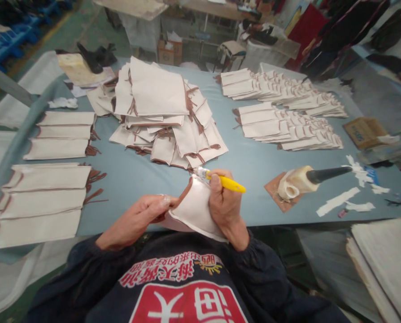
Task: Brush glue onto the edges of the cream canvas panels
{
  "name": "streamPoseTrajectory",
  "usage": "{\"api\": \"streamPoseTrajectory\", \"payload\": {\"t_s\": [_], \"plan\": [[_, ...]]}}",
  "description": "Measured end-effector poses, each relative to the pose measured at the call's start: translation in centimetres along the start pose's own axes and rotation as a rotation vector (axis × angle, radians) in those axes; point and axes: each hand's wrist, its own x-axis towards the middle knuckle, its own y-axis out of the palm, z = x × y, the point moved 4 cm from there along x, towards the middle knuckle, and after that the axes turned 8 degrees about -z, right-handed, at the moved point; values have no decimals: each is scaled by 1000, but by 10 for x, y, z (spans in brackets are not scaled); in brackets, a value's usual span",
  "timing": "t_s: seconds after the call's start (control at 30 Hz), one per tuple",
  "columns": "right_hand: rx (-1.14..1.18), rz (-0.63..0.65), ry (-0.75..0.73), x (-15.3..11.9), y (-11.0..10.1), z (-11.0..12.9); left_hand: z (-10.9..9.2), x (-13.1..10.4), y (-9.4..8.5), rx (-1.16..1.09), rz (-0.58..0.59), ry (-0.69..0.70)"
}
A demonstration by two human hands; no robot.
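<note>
In my right hand (225,204) is a brush with a yellow handle (232,184), its white-coated bristles touching the top edge of a cream leather piece (195,208). That piece is curved and has a brown edge along its left side. My left hand (145,215) pinches it at that side, and the piece rests close against the apron. Just beyond the brush lies a heaped pile of similar cream pieces (156,89) with brown trim and strings. To the right stands a cream glue bottle (294,181) with a black nozzle, on a brown square.
Overlapping rows of cream pieces lie at the left (49,193) and far right (284,125) of the blue-green table (247,157). White scraps (338,202) and a small cardboard box (365,132) are on the right. A person (345,36) stands beyond the far right corner.
</note>
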Motion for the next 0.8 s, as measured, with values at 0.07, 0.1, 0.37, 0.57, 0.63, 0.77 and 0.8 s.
{"api": "streamPoseTrajectory", "payload": {"t_s": [0.07, 0.1, 0.37, 0.57, 0.63, 0.77, 0.8], "plan": [[-35, -38, 46, 5, -4, -8, 4, -3, 1, 55, 87, -16], [-41, -46, 62, 6, -4, -12, 5, -4, 3, 76, 123, -21], [-22, -90, 75, -11, -23, -10, 2, -11, 23, 464, 13, 313], [105, 55, -48, -29, -50, 49, 4, -9, 24, 585, -49, 365], [154, 103, -144, -32, -48, 67, 2, -8, 28, 592, -42, 396], [227, 81, -147, -34, -46, 70, -5, -11, 32, 630, -68, 475], [232, 55, -121, -34, -47, 66, -6, -12, 33, 643, -82, 492]]}}
